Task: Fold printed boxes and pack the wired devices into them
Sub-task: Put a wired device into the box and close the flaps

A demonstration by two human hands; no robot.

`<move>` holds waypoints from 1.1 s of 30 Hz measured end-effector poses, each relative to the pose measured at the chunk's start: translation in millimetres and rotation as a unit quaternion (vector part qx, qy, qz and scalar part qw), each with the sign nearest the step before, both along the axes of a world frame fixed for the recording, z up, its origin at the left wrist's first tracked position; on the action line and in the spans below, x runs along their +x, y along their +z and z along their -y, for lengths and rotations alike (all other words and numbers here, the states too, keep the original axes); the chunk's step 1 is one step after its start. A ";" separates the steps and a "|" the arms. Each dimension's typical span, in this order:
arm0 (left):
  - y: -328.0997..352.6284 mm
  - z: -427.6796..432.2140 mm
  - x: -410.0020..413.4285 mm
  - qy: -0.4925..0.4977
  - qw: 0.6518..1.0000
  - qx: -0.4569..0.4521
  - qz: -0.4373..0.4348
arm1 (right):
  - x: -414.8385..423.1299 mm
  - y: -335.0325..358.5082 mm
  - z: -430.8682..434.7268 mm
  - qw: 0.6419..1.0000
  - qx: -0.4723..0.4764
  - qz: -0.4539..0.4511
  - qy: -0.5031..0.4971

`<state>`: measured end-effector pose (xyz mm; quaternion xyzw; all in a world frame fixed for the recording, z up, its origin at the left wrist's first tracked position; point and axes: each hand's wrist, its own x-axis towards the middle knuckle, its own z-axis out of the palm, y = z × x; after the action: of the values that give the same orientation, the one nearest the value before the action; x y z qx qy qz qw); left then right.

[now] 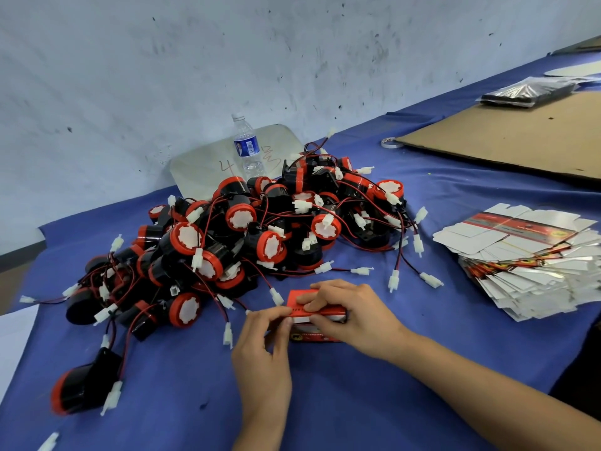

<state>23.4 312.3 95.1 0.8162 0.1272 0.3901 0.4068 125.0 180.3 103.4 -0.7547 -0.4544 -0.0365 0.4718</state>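
Nearest, on the blue cloth (357, 402), a lone wired device (81, 392) lies at the near left, close to the cloth's edge and well apart from the work. A sweeping forearm could knock it off.

Just beyond, at centre, the printed box (317, 317) stands on the cloth between both hands. The left hand (263, 346) pinches the box's left end with curled thumb and forefinger. The right hand (353, 315) lies over the top, fingers pressed together on the red lid and thumb against the near face. The lid looks as if it is being closed; whether a device is inside cannot be told. The risks here, as I judge them, are a tuck flap entering crooked and creasing the thin card, or a wire caught under the lid so that it will not sit flat. Pressing too hard with the right hand could buckle the top panel.

Just behind the box, loose white connectors from the pile of wired devices (260, 229) reach nearly to the fingers. The red and black leads are tangled, so lifting one unit may drag its neighbours along.

To the right, the stack of flat boxes (527, 265) is fanned out and uneven, and could slide.

Farthest, a water bottle (247, 148) stands upright just behind the pile; a tug on the wires could topple it.
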 end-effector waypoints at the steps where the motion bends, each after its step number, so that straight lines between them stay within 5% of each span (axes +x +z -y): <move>1: -0.1 -1.2 0.0 -0.003 1.000 0.007 -0.003 | 1.0 -1.2 0.7 1.000 -0.005 -0.009 0.006; 8: -0.8 -8.3 -0.5 -0.029 0.999 0.017 -0.011 | 5.1 -4.2 6.2 0.998 -0.019 -0.026 0.050; 20: 2.3 -7.9 -1.5 -0.043 0.998 -0.003 -0.034 | 3.7 -6.7 28.6 0.961 -0.114 0.254 0.008; 26: -1.7 -1.9 -3.3 -0.043 0.992 0.075 -0.089 | -1.7 -12.2 33.7 0.976 -0.128 0.172 0.023; 28: -4.3 1.9 -4.3 -0.102 0.983 0.099 -0.113 | -2.8 -10.6 35.8 0.978 -0.078 0.195 0.012; 33: -4.6 2.5 -3.4 -0.151 0.969 0.146 -0.130 | -8.5 0.6 42.7 0.998 0.027 0.050 -0.023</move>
<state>20.0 309.8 90.5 0.9201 -0.0041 0.2290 0.3179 116.5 137.7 103.9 -0.7492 -0.4591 -0.0969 0.4675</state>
